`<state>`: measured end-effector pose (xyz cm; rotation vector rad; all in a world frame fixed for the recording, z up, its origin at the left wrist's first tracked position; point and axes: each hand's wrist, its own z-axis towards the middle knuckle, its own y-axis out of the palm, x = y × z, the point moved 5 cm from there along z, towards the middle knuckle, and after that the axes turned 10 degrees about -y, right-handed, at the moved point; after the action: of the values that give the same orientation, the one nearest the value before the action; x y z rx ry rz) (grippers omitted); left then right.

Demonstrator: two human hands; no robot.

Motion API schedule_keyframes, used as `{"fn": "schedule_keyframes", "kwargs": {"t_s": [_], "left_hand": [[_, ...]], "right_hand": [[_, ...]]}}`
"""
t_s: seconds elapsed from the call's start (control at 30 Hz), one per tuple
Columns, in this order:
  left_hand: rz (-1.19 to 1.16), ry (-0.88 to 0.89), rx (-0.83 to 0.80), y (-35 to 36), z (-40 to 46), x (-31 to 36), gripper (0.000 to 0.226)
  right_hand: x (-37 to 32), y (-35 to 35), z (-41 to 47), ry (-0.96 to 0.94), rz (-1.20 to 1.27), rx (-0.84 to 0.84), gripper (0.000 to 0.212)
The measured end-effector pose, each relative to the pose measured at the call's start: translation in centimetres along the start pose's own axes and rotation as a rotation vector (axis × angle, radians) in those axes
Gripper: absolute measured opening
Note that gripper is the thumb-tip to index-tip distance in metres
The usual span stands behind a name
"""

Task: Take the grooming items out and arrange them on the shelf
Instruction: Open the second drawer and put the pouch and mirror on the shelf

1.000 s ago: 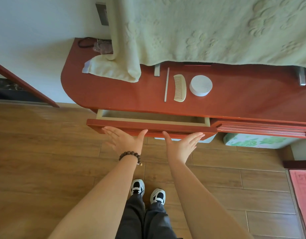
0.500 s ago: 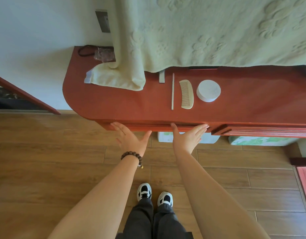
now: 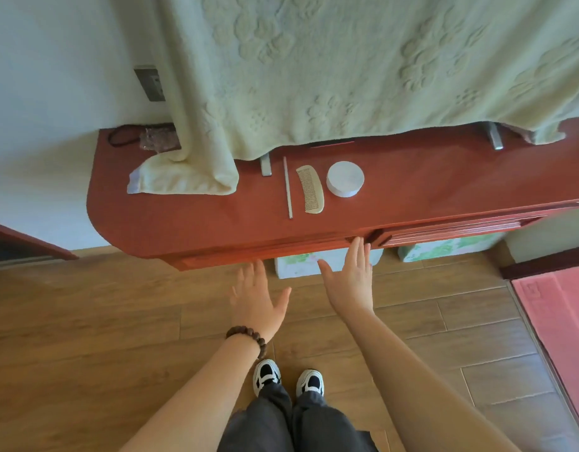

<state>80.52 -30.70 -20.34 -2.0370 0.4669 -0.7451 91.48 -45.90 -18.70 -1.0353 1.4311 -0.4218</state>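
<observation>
On the red wooden shelf [image 3: 190, 220] lie a thin pale stick-like tool [image 3: 287, 187], a cream comb [image 3: 310, 188] and a round white jar [image 3: 345, 179], side by side near the middle. The drawer front [image 3: 258, 252] under the shelf edge sits flush and shut. My left hand [image 3: 257, 300], with a bead bracelet on the wrist, hangs open just below the drawer front and holds nothing. My right hand [image 3: 351, 280] is open too, with its fingertips at the drawer's right end, empty.
A pale green towel [image 3: 347, 70] hangs down the wall and pools on the shelf's left part. A dark hair tie [image 3: 120, 138] and a clear packet [image 3: 157, 140] lie at the far left corner. Floral boxes [image 3: 444, 249] stand on the wooden floor below, a pink mat [image 3: 562, 308] at right.
The drawer, open a second ago, has been pushed shut by both hands. The hands have since come slightly back from it, and my view has shifted.
</observation>
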Motion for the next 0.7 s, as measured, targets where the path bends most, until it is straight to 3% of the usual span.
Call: {"fn": "schedule_keyframes", "kwargs": {"t_s": [0.17, 0.37, 0.57, 0.7], "left_hand": [[0.036, 0.259, 0.029, 0.3, -3.4, 7.9, 0.078], [0.094, 0.423, 0.101, 1.6, -6.5, 16.0, 0.079], [0.148, 0.412, 0.09, 6.1, -10.8, 23.7, 0.082], [0.134, 0.32, 0.11, 10.3, -14.1, 28.8, 0.081]], "right_hand": [[3.3, -6.3, -3.4, 0.034, -0.14, 0.047, 0.082], [9.2, -13.3, -6.1, 0.11, -0.224, 0.091, 0.073], [17.3, -19.6, -7.8, 0.188, -0.129, 0.167, 0.071], [23.8, -24.0, -7.9, 0.139, -0.151, 0.103, 0.07]]}}
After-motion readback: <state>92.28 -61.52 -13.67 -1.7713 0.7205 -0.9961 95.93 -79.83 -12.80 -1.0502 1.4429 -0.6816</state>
